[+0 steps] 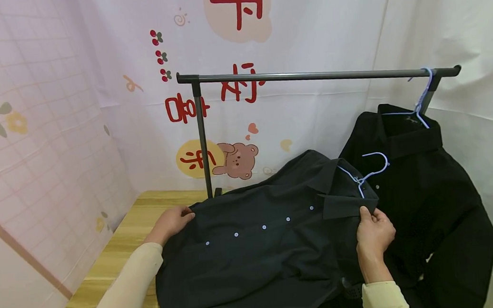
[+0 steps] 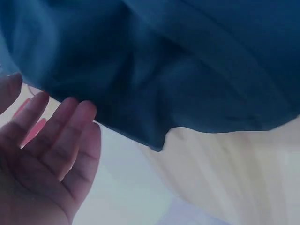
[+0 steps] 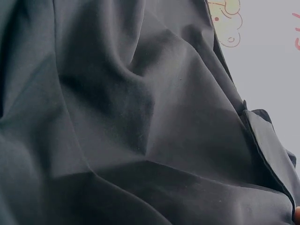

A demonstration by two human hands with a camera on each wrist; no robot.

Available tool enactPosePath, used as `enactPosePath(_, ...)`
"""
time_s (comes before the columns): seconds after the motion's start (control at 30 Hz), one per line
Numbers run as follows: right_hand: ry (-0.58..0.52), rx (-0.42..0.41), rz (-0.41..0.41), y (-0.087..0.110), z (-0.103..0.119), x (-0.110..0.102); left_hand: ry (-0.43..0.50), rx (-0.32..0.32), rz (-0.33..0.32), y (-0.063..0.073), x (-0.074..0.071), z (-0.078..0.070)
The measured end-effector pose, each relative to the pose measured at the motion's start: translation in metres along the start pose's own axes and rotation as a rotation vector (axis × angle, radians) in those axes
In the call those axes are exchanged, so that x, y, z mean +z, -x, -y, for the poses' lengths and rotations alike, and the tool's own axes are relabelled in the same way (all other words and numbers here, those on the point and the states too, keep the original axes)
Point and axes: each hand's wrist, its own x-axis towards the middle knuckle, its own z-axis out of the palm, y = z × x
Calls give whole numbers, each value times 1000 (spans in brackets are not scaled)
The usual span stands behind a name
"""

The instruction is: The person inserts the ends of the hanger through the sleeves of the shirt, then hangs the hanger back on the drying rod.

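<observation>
A black button-up shirt (image 1: 254, 258) with pale buttons is spread out sideways, its collar to the right. Inside the collar sits a light-blue hanger (image 1: 362, 180), hook sticking out. My right hand (image 1: 374, 234) pinches the collar's front edge between thumb and fingers; only a fingertip (image 3: 296, 214) shows in the right wrist view. At the shirt's hem end is my left hand (image 1: 175, 224), fingertips at the cloth edge. In the left wrist view its fingers (image 2: 61, 140) are loosely extended, with the thumb apart from them.
A dark metal rail (image 1: 309, 75) on posts stands behind the shirt. Another black shirt (image 1: 438, 198) hangs at its right end on a blue hanger (image 1: 423, 96). Beneath is a wood-grain table (image 1: 147, 213), with printed white cloth (image 1: 327, 24) behind.
</observation>
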Motion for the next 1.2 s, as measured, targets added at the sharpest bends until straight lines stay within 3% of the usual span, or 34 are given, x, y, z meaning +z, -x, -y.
enactPosePath(0.17,7,2,29,1,0,4,14,1,-91,-17,-13,-21)
enactPosePath(0.4,61,-20,67,2,3,10,125,41,-173,-42,-41,-69)
enactPosePath(0.57,107,-75,68,-5,9,11,168,69,-237,-52,-48,-92)
enactPosePath(0.77,111,-101,33,-26,23,5,121,27,-289,-56,-50,-97)
enactPosePath(1.1,18,-86,-78,-64,69,-7,70,-8,-256,-60,-51,-98)
enactPosePath(1.2,31,-137,-92,-66,81,-4,64,-9,-259,-61,-52,-98)
